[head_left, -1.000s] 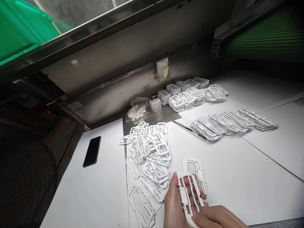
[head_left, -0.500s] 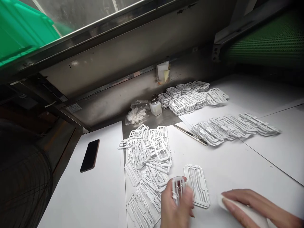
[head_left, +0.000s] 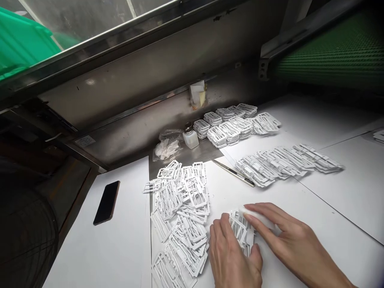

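My left hand (head_left: 232, 256) is closed around the edge of a white plastic frame (head_left: 239, 229) with thin inner bars, just above the white sheet. The fingers hide part of that frame and whatever lies beneath it. Between the thumb and fingers of my right hand (head_left: 288, 236) is a folded white cloth (head_left: 262, 219), which meets the frame's upper right edge. A loose heap of similar white frames (head_left: 180, 224) lies directly left of my hands.
Beyond my hands lie a row of overlapping frames (head_left: 285, 164) and tweezers (head_left: 232, 172). Neat stacks of frames (head_left: 228, 130), a pump bottle (head_left: 191, 138) and a plastic bag (head_left: 168, 148) stand by the metal wall. A phone (head_left: 106, 203) rests at left.
My right hand has moved left and up with the cloth, reaching the frame. My left hand has turned palm down and brought its frame over the spot where another frame lay.
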The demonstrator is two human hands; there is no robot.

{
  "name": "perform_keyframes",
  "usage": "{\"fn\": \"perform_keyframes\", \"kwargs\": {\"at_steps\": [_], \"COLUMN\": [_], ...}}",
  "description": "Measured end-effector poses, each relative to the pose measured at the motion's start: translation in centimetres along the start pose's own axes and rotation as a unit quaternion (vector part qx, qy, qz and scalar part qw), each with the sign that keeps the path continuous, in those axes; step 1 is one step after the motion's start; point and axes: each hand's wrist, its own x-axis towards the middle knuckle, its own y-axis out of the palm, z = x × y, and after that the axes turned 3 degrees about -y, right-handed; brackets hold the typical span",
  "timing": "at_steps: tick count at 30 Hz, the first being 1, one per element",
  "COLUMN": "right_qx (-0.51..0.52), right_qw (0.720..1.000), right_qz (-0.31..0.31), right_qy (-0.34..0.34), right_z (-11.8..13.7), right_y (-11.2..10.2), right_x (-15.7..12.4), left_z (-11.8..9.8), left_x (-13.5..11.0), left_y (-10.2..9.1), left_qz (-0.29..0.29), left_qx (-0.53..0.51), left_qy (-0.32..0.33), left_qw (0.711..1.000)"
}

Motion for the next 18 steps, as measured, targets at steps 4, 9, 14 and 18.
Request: {"fn": "perform_keyframes", "kwargs": {"at_steps": [4,9,14,18], "right_qx": [-0.013,0.018,0.056,0.04], "right_qw": [1.0,1.0,0.998,0.998], "right_qz": [0.002,-0.011,0.01,0.007], "right_qy": [-0.007,-0.005,-0.003,-0.049], "right_z": [-0.8,-0.3,1.3,2.1], "right_y": [-0.5,-1.8,-1.4,-1.7], "right_x": [0.6,-0.4,-2.0,-4.9], "left_z": [-0.3,-1.0,-0.8,-0.5], "left_x": [0.3,1.1,1.0,0.3], "left_y": [-0.4,-2.0,-3.1,-3.3], "left_qz": [-0.013,0.109,0.255,0.21], "left_qx": [-0.017,-0.12,-0.347,-0.404], "left_qy": [0.003,-0.042,-0.148,-0.191], "left_qw": [1.0,0.986,0.89,0.87]}}
